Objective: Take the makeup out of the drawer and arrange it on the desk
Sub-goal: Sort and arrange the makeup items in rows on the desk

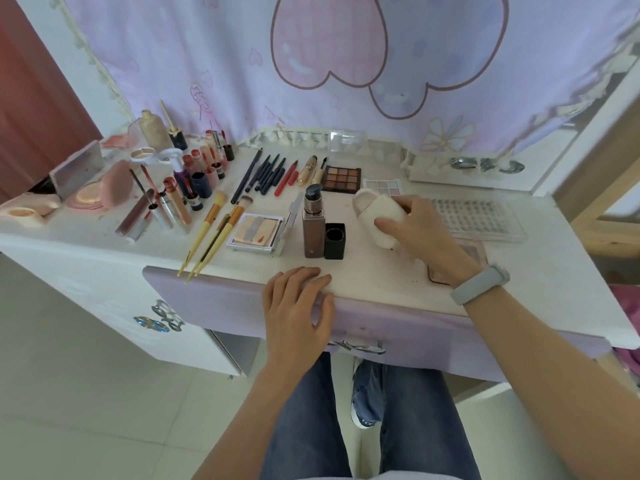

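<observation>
Right hand grips a cream, rounded compact; lid shut.

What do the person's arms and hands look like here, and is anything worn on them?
Both forearms are bare, with no sleeves in view. The right hand has a pale grey, smooth band around its wrist, like a fitness tracker strap; no screen shows. The left hand and its wrist are bare: no watch, no gloves, and no rings are visible on the fingers.
</observation>
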Action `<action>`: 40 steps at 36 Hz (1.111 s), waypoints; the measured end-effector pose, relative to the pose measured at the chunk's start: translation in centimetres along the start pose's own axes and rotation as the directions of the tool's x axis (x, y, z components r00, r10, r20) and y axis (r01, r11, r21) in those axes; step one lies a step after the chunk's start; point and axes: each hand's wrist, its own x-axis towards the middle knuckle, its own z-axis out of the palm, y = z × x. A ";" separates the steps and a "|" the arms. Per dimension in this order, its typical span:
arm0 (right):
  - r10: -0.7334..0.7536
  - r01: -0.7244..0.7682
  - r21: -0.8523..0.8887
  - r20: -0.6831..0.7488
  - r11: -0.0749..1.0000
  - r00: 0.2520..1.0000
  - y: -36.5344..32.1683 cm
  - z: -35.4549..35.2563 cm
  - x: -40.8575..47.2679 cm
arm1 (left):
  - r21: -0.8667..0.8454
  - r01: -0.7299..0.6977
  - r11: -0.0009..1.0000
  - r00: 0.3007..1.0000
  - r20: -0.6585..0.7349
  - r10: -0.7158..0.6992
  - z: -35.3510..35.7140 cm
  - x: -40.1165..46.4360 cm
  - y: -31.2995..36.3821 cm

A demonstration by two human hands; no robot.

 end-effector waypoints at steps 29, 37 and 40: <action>0.170 -0.249 0.333 0.247 0.910 0.954 1.1 -3.9 -9.2 | -0.237 -0.093 0.967 0.985 0.120 0.124 -0.9 2.5 6.9; -0.109 0.017 0.309 0.283 0.951 0.953 1.5 -5.8 -7.8 | -0.521 0.364 0.772 0.922 0.320 -0.219 -1.1 3.7 8.5; -0.230 0.073 0.390 0.373 0.918 0.899 0.3 -7.5 -6.4 | -0.624 0.487 0.611 0.869 0.416 -0.269 -2.1 5.9 9.0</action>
